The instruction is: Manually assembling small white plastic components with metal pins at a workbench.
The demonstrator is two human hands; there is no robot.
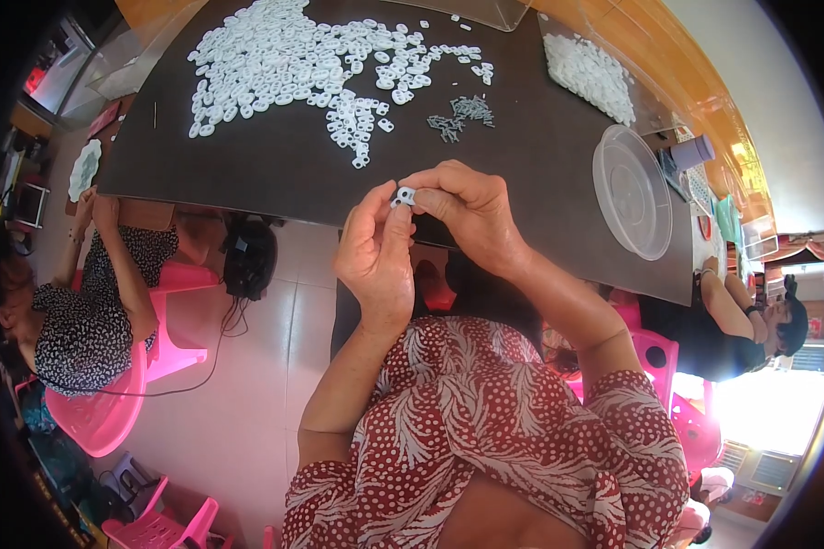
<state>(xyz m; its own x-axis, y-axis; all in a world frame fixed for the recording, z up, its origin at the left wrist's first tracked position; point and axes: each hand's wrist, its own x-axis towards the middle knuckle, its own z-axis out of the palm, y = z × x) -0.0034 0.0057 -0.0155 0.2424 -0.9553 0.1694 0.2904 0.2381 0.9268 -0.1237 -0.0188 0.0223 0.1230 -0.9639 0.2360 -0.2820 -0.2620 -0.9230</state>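
Note:
Above the front edge of the dark table, my two hands meet around a small white oval plastic piece with round holes (405,195). My left hand (378,256) pinches it between thumb and fingers from the left. From the right, my right hand (471,209) closes thumb and forefinger on its other side; whether a second small part sits in that pinch is hidden. Beyond my hands lies a big spread of similar white pieces (275,64). A small heap of grey pins (471,112) rests to its right.
A dark table (522,183) carries a round clear plastic lid or tray (632,192) at right and a clear bin of white pieces (590,78) behind it. A lilac cup (693,151) stands far right. People sit at left and right; pink chairs (101,403) stand around.

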